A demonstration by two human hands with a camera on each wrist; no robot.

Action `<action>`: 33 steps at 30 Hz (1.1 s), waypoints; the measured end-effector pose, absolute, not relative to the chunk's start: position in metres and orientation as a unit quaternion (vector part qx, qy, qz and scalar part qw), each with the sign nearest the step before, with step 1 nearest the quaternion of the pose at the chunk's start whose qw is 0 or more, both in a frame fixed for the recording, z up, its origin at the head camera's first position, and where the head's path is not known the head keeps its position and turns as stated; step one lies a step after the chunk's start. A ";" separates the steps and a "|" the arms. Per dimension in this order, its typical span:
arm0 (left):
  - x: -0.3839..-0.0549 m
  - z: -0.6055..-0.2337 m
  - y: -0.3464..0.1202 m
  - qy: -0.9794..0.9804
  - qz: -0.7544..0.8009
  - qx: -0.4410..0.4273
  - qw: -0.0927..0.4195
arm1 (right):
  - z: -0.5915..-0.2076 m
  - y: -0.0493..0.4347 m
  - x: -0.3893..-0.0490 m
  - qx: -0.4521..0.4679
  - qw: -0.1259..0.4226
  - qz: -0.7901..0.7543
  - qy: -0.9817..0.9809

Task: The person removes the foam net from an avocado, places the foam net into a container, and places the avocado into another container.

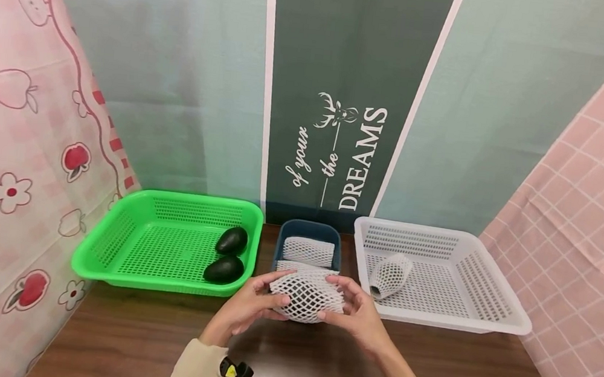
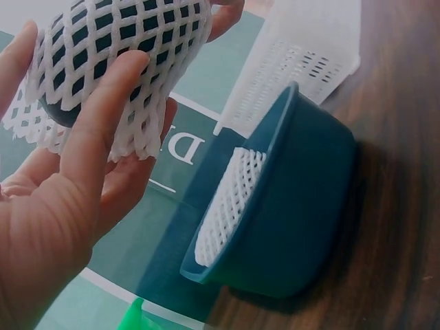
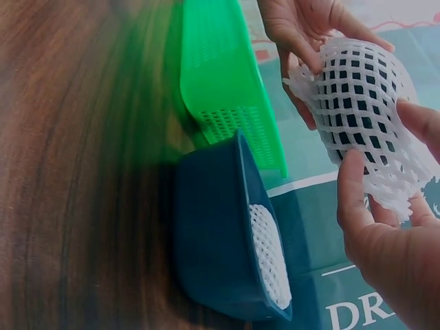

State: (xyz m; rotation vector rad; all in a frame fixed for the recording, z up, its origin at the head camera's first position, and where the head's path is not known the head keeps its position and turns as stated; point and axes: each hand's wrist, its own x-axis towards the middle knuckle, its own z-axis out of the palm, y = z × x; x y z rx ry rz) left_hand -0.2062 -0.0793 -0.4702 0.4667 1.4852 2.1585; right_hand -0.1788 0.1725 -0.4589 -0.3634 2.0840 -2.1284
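Note:
A dark avocado (image 3: 354,103) is wrapped in a white foam net sleeve (image 1: 306,297), held up in front of the blue bin. My left hand (image 1: 254,302) grips its left end, the thumb lying across the mesh. At the other end my right hand (image 1: 362,315) pinches the sleeve between thumb and fingers. The left wrist view shows bare dark skin under the net's open edge. In the blue bin (image 2: 309,185) lie more white foam sleeves (image 1: 308,251), partly hidden behind the held one.
Two bare avocados (image 1: 224,269) lie at the right end of the green basket (image 1: 161,284), to the left of the bin. The white basket (image 1: 431,319) on the right holds one net-covered avocado (image 1: 390,276). A printed curtain (image 1: 208,82) hangs behind the wooden table (image 1: 284,369).

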 end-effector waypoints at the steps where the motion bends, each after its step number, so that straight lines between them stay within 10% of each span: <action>1: -0.206 -0.472 -0.080 0.541 0.788 0.171 0.240 | -0.460 0.172 -0.178 -0.119 0.072 -0.706 0.694; 33: -0.182 -0.517 -0.088 0.531 0.798 0.119 0.259 | -0.505 0.165 -0.158 -0.095 0.114 -0.739 0.657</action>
